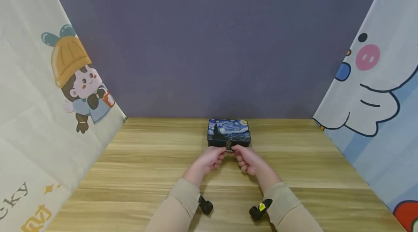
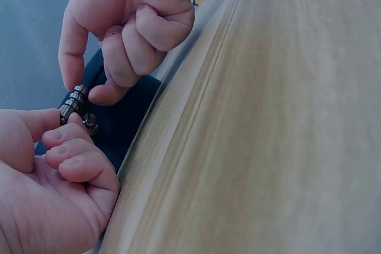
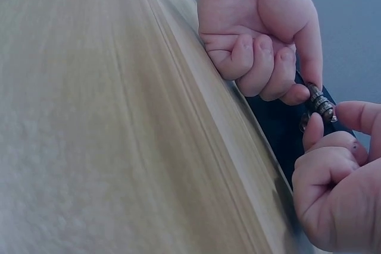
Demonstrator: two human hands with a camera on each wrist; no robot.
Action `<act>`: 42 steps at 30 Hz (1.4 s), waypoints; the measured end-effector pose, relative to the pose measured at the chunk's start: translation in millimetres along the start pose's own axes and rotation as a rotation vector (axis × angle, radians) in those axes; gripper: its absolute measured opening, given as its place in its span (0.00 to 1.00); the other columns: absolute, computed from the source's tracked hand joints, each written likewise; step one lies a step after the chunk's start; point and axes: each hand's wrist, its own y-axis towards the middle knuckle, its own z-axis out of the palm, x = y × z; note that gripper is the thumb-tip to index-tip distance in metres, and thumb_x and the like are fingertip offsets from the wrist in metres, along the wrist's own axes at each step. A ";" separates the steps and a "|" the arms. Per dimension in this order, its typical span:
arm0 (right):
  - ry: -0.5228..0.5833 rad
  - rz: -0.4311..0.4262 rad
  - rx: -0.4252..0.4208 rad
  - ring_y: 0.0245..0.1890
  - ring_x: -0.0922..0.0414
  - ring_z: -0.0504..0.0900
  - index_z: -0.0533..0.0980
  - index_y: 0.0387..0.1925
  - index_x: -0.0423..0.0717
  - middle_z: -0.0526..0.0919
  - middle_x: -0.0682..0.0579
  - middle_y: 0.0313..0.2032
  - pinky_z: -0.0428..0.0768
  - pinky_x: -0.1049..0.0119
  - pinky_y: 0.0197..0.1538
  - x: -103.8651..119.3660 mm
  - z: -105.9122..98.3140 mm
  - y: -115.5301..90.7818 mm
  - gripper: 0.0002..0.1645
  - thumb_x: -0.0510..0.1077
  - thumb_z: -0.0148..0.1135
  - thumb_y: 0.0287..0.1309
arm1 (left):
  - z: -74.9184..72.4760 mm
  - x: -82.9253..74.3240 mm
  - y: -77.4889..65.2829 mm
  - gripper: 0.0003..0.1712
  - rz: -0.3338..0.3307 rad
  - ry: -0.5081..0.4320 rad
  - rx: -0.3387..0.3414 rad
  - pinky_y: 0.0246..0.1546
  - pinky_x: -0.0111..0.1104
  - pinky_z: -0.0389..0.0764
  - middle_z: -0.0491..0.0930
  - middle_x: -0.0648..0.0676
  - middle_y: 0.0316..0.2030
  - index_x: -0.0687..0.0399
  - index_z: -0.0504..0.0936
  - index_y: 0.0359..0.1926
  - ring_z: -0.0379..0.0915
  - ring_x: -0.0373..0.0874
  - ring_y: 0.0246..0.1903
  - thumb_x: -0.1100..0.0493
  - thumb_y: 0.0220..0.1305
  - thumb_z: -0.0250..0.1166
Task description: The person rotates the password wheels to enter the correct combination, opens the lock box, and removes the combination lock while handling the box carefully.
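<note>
A small tin box (image 1: 228,130) with a starry night painting on its lid stands at the back of the table, its lid down. At its front hangs a small metal combination padlock (image 2: 74,102) with several number dials, close to a brass-toned clasp (image 1: 228,144). My left hand (image 1: 213,158) pinches one end of the padlock between thumb and index finger. At the padlock's other end, my right hand (image 1: 249,159) has its thumb and index finger on either side of it. The other fingers of both hands are curled in. Fingers partly hide the padlock in the head view.
The wood-grain table (image 1: 147,174) meets a dark grey panel (image 1: 215,43) just behind the box. Printed cartoon curtains stand on the left (image 1: 29,79) and right (image 1: 385,116). Small black devices (image 1: 205,206) are strapped at both sleeve cuffs.
</note>
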 end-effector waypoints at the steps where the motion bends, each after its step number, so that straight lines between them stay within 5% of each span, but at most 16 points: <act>1: 0.001 0.002 0.001 0.11 0.67 0.53 0.73 0.33 0.41 0.58 0.62 0.14 0.53 0.74 0.14 -0.4 0.3 -0.1 0.16 0.51 0.57 0.68 | 0.2 0.0 -0.7 0.18 0.001 0.004 -0.003 0.18 0.27 0.60 0.65 0.46 0.20 0.65 0.79 0.40 0.53 0.36 0.16 0.52 0.77 0.57; 42: 0.020 -0.007 0.031 0.10 0.67 0.55 0.74 0.26 0.44 0.58 0.62 0.13 0.53 0.74 0.14 -1.2 -3.2 -2.4 0.14 0.48 0.60 0.65 | 1.8 -0.9 -4.8 0.17 0.013 -0.005 0.002 0.17 0.27 0.60 0.66 0.46 0.20 0.62 0.78 0.36 0.54 0.36 0.16 0.52 0.77 0.56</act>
